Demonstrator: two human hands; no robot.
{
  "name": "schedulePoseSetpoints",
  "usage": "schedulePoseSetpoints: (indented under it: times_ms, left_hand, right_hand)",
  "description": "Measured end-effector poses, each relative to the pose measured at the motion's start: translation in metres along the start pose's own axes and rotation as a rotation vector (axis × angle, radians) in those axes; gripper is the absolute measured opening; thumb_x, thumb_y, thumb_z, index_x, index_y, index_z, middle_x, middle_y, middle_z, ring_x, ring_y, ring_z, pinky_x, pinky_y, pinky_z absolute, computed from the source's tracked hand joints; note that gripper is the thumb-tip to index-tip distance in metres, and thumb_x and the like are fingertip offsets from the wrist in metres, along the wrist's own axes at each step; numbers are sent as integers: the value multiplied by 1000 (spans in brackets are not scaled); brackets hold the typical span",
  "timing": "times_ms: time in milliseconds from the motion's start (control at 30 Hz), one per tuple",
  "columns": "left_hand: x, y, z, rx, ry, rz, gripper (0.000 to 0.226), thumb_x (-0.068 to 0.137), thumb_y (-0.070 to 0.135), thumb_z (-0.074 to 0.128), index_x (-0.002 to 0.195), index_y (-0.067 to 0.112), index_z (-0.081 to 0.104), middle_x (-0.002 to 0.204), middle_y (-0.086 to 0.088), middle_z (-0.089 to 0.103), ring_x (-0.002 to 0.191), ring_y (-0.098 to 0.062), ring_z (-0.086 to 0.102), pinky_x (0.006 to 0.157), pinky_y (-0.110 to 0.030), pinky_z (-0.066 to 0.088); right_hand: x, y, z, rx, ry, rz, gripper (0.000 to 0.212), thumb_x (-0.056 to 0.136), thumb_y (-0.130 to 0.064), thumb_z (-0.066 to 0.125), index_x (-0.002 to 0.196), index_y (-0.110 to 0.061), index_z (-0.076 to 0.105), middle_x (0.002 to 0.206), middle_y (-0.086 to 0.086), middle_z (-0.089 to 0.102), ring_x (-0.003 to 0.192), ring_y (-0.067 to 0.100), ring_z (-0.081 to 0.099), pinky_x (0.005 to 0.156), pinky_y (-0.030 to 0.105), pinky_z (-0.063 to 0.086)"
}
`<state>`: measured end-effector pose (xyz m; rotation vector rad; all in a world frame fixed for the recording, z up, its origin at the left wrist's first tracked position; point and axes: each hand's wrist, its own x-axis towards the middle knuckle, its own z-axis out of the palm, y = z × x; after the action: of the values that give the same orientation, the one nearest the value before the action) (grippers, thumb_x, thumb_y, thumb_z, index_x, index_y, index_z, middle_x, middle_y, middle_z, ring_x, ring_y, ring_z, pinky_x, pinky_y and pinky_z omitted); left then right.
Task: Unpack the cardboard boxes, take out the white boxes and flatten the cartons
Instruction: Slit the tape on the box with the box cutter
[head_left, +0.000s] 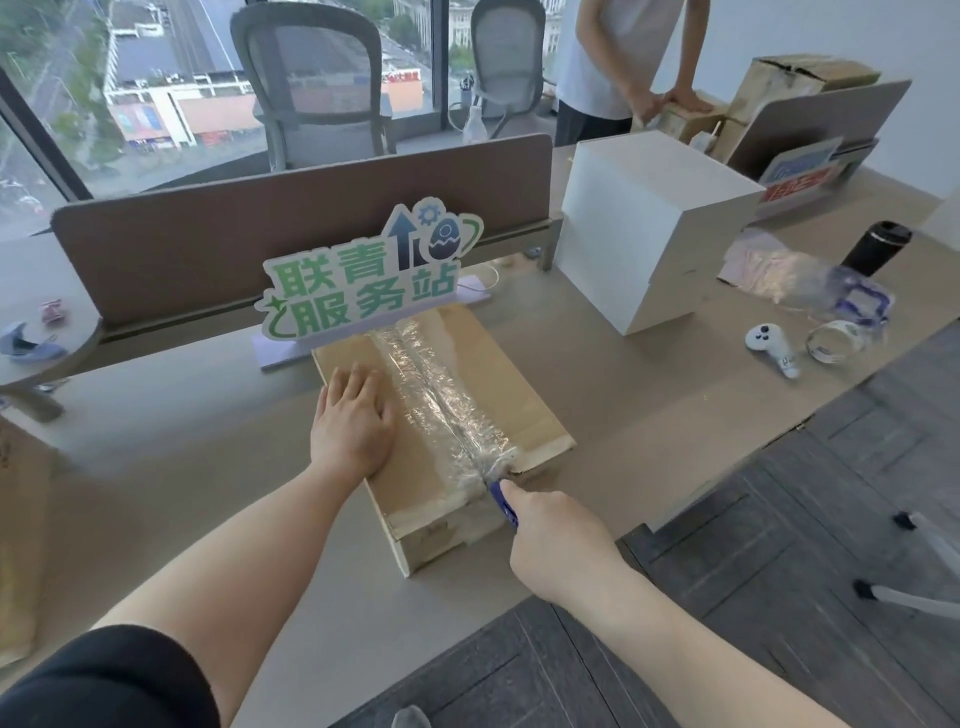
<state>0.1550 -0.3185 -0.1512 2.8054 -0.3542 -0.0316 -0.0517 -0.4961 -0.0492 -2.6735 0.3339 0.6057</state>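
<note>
Two hands — left (353, 426) flat on taped carton (467, 405), right (550, 530) gripping blue cutter (505, 501) — grey desk (649, 415), window (156, 78).

Two bare forearms, uncovered from elbow to wrist. Left hand (353, 421) and right hand (550, 530) without gloves, rings, watch or bracelet. Black short sleeve (104, 680) on the left upper arm at the near left corner, plain, smooth fabric, no print or marking visible. No sleeve visible on the right arm.

Beige desk (649, 415): taped carton (519, 379), white box (649, 228), sign (358, 280), tumbler (875, 248).
</note>
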Motion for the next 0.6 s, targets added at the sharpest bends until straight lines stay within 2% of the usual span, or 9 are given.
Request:
schedulePoseSetpoints:
  times_ms: [67, 133, 233, 300, 367, 500, 600]
  left_hand:
    - [0, 2, -1, 22, -12, -1, 55, 98, 39, 24, 149, 19, 32, 163, 1, 18, 151, -22, 4, 123, -42, 6]
    - [-7, 5, -5, 50, -52, -17, 57, 98, 44, 21, 149, 20, 31, 163, -1, 16, 151, -25, 3, 123, -46, 7]
    - [-32, 15, -11, 59, -147, 15, 57, 101, 50, 22, 153, 29, 25, 165, 0, 7, 152, -23, -4, 123, -44, -1]
    - [-55, 24, -12, 68, -182, 90, 56, 102, 52, 24, 155, 34, 21, 166, 3, 4, 152, -19, -6, 122, -42, -5]
    - [-70, 29, -11, 67, -191, 120, 55, 102, 51, 25, 155, 36, 22, 165, 5, 4, 152, -17, -7, 122, -42, -4]
    - [-84, 25, -9, 117, -212, 144, 54, 103, 45, 23, 155, 37, 15, 166, 5, 3, 152, -20, -5, 123, -44, 0]
    - [-86, 24, -15, 148, -156, 193, 55, 99, 46, 31, 154, 39, 22, 164, 6, 16, 150, -22, 8, 122, -41, 7]
  right_hand:
    - [-5, 5, 4, 49, 9, -1, 68, 91, -6, 40, 154, -27, 24, 124, 5, 60, 101, 27, 57, 70, 30, 45]
    - [-9, 13, 11, 171, 79, -15, 64, 94, -10, 39, 153, -30, 27, 127, 5, 60, 103, 26, 60, 73, 32, 50]
    - [-13, 29, 28, 484, 157, 38, 60, 98, -13, 39, 153, -33, 29, 123, 3, 63, 83, 21, 61, 61, 26, 48]
    - [-17, 35, 40, 712, 180, 101, 55, 99, -12, 38, 150, -31, 36, 107, 0, 63, 63, 15, 56, 49, 22, 45]
    - [-20, 35, 47, 872, 204, 128, 51, 97, -8, 36, 143, -28, 45, 88, 0, 60, 47, 14, 52, 42, 23, 44]
    - [-20, 23, 54, 1109, 216, 177, 53, 95, -2, 37, 136, -32, 52, 83, 13, 59, 46, 19, 51, 45, 28, 44]
    - [-17, 10, 59, 1168, 260, 198, 57, 95, 0, 37, 142, -31, 47, 86, 16, 61, 46, 20, 52, 44, 27, 44]
